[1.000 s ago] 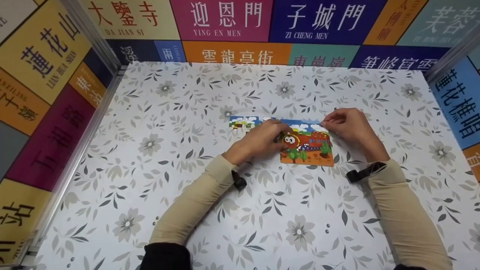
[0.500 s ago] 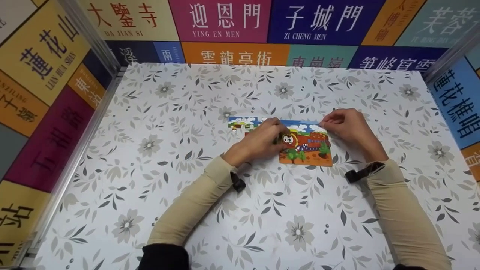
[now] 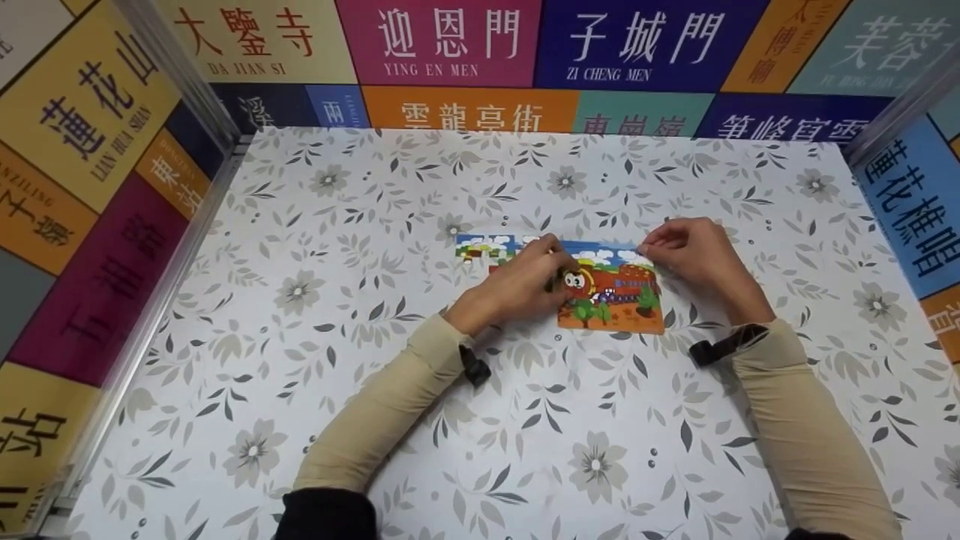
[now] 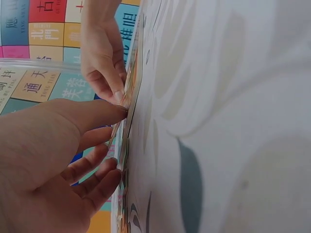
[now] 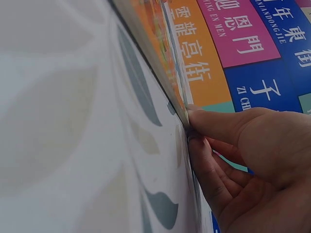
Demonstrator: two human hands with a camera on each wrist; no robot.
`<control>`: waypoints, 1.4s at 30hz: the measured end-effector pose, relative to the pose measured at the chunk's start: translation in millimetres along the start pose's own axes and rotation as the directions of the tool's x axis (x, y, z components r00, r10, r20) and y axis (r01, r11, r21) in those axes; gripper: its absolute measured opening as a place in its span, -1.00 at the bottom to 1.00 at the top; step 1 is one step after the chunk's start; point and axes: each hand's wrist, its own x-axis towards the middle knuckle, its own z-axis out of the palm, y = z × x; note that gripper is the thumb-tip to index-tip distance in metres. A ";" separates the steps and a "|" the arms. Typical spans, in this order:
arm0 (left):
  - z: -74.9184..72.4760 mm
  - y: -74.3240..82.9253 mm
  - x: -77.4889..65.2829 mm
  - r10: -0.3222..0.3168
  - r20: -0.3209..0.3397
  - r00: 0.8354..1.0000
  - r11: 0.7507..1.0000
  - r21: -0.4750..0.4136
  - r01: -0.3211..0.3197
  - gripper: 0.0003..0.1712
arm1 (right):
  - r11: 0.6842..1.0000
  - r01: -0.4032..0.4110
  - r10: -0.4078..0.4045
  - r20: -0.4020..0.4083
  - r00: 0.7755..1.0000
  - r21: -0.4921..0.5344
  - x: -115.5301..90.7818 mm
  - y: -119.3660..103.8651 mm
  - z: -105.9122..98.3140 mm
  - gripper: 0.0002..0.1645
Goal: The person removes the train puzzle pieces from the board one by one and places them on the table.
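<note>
A jigsaw puzzle with a cartoon train picture lies flat on the table, partly covered by my left hand. My left hand reaches over its middle left part, and in the left wrist view the thumb and index finger pinch a thin puzzle piece at the surface. The other fingers bend toward the puzzle. My right hand pinches the puzzle's upper right corner between thumb and index finger, as the right wrist view shows. The left section of the puzzle shows a stepped edge with interlocking tabs, partly hidden behind my left hand.
A white tablecloth with grey flowers and leaves covers the table. Coloured panels with printed characters stand along the back, left and right sides. Black straps with small cameras sit at both wrists.
</note>
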 end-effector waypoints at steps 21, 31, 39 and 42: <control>-26.8 -27.1 -13.1 0.165 -0.154 0.974 0.983 0.101 -0.151 -0.51 | 1.000 -0.016 0.016 -0.003 1.000 -0.006 0.9 -0.4 0.2 -0.64; -48.5 -48.1 -35.8 0.097 -0.233 0.968 0.993 0.085 -0.079 -0.53 | 1.000 -0.012 0.012 0.001 1.000 0.004 1.3 -1.8 -0.2 -0.64; -55.3 -65.1 -48.2 0.093 -0.251 0.964 0.995 0.062 -0.079 -0.56 | 1.000 0.012 -0.012 -0.015 1.000 0.010 -1.1 -0.8 -0.9 -0.63; -57.0 -70.1 -53.7 0.078 -0.241 0.967 0.996 0.053 -0.067 -0.55 | 1.000 0.015 -0.014 -0.012 1.000 0.010 -1.3 -0.9 -0.9 -0.62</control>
